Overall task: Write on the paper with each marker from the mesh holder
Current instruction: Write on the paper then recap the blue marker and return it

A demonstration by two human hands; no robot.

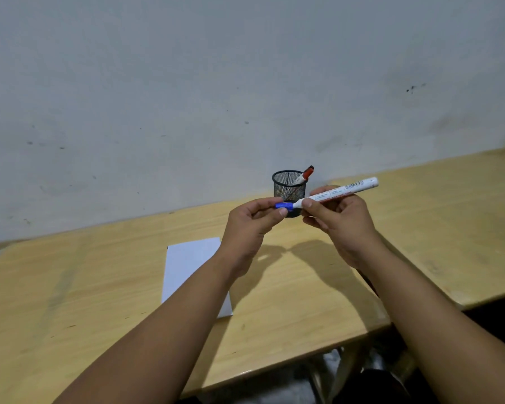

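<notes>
I hold a white marker (346,190) with a blue cap (284,206) above the table, in front of the black mesh holder (289,185). My right hand (337,225) grips the marker's barrel. My left hand (252,225) pinches the blue cap between thumb and fingers; the cap sits on the marker's tip. A red-capped marker (305,174) leans in the holder. A white sheet of paper (191,272) lies on the table below my left forearm, partly hidden by it.
The wooden table (70,301) runs along a grey wall (187,83). Its front edge is at the lower right, with dark floor and table legs (347,371) beyond it. A second table surface (449,214) continues to the right.
</notes>
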